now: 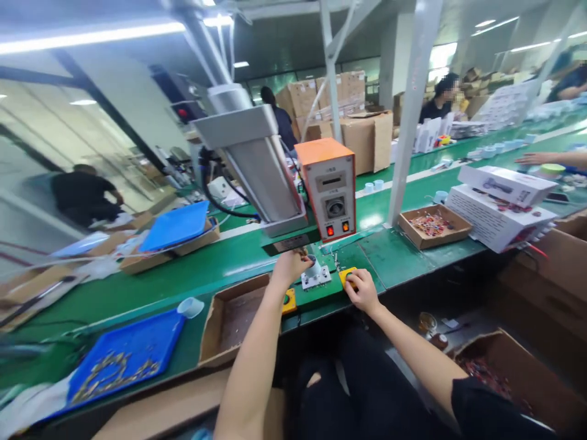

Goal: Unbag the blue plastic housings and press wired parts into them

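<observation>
My left hand reaches under the head of a metal press, its fingers pinched at a small dark-topped part; what they hold is partly hidden. Beneath the fingertips, a pale cylindrical piece stands on a metal fixture plate. To the right, my right hand has its fingers bent around a yellow push-button box, by its dark green button. A second yellow button box sits beside my left wrist. Behind the fixture is an orange-and-white control box with two lit switches.
At left are a blue tray of brass-coloured parts, a light-blue cup and a cardboard box. At right, a shallow box of small coloured parts adjoins stacked white boxes. A steel post rises there. Other people work beyond.
</observation>
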Demonstrator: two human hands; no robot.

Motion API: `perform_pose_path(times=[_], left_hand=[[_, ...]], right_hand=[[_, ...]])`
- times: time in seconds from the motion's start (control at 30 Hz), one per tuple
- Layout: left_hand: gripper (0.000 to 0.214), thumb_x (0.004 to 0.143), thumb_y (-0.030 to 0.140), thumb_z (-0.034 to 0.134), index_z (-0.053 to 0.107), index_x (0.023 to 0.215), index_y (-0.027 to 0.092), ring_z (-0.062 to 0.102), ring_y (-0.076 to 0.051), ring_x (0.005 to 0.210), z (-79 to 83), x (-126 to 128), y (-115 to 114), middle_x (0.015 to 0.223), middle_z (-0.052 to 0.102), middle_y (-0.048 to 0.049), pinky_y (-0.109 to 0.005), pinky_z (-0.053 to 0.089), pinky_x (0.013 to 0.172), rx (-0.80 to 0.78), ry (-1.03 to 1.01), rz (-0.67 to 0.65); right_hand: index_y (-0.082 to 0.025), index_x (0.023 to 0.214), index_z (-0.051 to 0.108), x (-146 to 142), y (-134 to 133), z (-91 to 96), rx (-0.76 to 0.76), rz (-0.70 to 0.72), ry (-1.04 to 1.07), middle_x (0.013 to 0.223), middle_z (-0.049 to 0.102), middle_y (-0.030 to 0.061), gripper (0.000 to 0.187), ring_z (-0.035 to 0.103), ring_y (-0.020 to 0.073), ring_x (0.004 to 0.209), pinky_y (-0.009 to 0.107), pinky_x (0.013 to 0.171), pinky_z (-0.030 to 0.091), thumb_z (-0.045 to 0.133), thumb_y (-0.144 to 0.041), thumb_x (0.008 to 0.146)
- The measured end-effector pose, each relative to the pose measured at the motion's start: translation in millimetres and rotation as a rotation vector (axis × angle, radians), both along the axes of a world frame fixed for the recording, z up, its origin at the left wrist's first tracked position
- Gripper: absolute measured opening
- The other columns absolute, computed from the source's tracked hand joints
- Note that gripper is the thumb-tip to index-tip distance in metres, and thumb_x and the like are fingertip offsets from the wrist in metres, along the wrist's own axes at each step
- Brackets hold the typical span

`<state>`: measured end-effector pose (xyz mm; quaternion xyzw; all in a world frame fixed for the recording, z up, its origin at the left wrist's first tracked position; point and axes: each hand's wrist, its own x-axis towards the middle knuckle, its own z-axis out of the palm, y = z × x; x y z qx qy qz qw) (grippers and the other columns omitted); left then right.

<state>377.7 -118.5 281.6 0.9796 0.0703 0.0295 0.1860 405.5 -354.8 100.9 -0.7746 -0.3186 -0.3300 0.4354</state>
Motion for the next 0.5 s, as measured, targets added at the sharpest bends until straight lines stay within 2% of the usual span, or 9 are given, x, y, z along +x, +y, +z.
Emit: perform_pose_path(times=[0.1, 0.2, 0.3, 0.4, 0.47, 0.5], left_hand=[[0.016, 0.086, 0.027, 0.073, 0.083, 0.082, 0.016, 0.073, -0.022, 0.084, 2.2, 6.1, 1.5, 0.085, 0.081, -0.0079, -0.027, 0.045, 0.070, -0.071, 0.030, 0.031], [0.029, 0.096, 0.040, 0.068, 0.084, 0.090, 0.017, 0.071, -0.022, 0.081, -6.0, -9.8, 11.7, 0.082, 0.080, -0.0075, -0.027, 0.045, 0.069, -0.130, -0.023, 0.094], [0.038, 0.108, 0.039, 0.051, 0.084, 0.103, 0.021, 0.071, -0.022, 0.091, -38.4, -56.2, 21.2, 0.095, 0.081, -0.0093, -0.027, 0.048, 0.079, -0.057, -0.191, 0.214], [0.035, 0.110, 0.032, 0.049, 0.082, 0.105, 0.022, 0.069, -0.023, 0.103, -79.7, -101.8, 21.1, 0.106, 0.081, -0.0111, -0.029, 0.050, 0.087, 0.098, -0.199, 0.327], [0.034, 0.110, 0.029, 0.050, 0.081, 0.102, 0.020, 0.069, -0.024, 0.107, -94.6, -114.2, 20.1, 0.107, 0.081, -0.0123, -0.030, 0.051, 0.092, 0.157, -0.170, 0.294], [0.035, 0.110, 0.028, 0.049, 0.081, 0.100, 0.018, 0.070, -0.024, 0.107, -96.1, -114.8, 20.3, 0.106, 0.080, -0.0132, -0.031, 0.052, 0.094, 0.182, -0.158, 0.260]], right_hand=[[-0.022, 0.086, 0.071, 0.8, -1.2, 1.9, 0.001, -0.003, -0.014, 0.089, 0.069, 0.0084, 0.021, 0.065, 0.0243, 0.087, 0.043, 0.082, 0.055, 0.056, -0.031, 0.099], [-0.023, 0.087, 0.071, 3.4, -2.4, 1.1, -0.010, 0.007, -0.027, 0.090, 0.069, 0.0088, 0.021, 0.066, 0.0257, 0.089, 0.045, 0.083, 0.057, 0.056, -0.032, 0.099], [-0.024, 0.088, 0.072, 9.2, -1.7, -1.5, -0.015, 0.010, -0.043, 0.090, 0.070, 0.0090, 0.019, 0.066, 0.0273, 0.090, 0.047, 0.084, 0.056, 0.058, -0.033, 0.098], [-0.024, 0.088, 0.073, 15.7, 2.5, -4.1, -0.011, -0.019, -0.043, 0.087, 0.069, 0.0075, 0.016, 0.065, 0.0270, 0.085, 0.049, 0.087, 0.052, 0.062, -0.033, 0.095], [-0.024, 0.086, 0.073, 18.1, 5.7, -4.8, -0.023, -0.049, -0.030, 0.082, 0.068, 0.0059, 0.016, 0.063, 0.0252, 0.082, 0.048, 0.090, 0.050, 0.062, -0.034, 0.094], [-0.024, 0.085, 0.074, 18.6, 6.7, -4.8, -0.030, -0.060, -0.024, 0.080, 0.068, 0.0053, 0.018, 0.063, 0.0242, 0.081, 0.046, 0.091, 0.049, 0.062, -0.034, 0.094]])
